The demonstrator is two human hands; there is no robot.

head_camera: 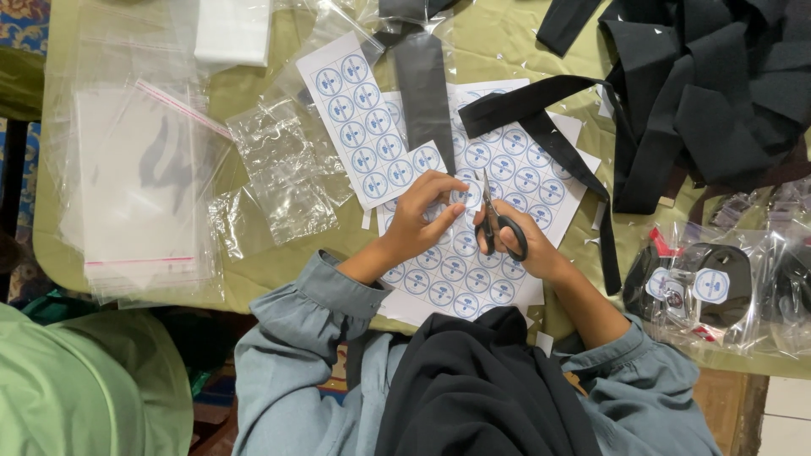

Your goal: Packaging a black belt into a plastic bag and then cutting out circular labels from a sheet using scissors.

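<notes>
My left hand (420, 213) pinches a small round blue-and-white sticker (465, 196) between thumb and fingers. In my right hand (525, 247) I grip black-handled scissors (497, 221), blades pointing up and meeting the sticker's edge. Both hands hover over white sheets of round blue stickers (498, 173) spread on the olive-green table (498, 42). Another sticker sheet (359, 114) lies tilted to the upper left of my hands. My grey-blue sleeves and a black scarf fill the lower part of the view.
A stack of clear plastic sleeves (139, 177) lies at the left. Crumpled clear bags (283, 173) sit beside it. Black fabric strips (710, 84) pile up at the upper right. Bagged black items with stickers (718, 283) rest at the right edge. A person's green sleeve (76, 388) shows at the lower left.
</notes>
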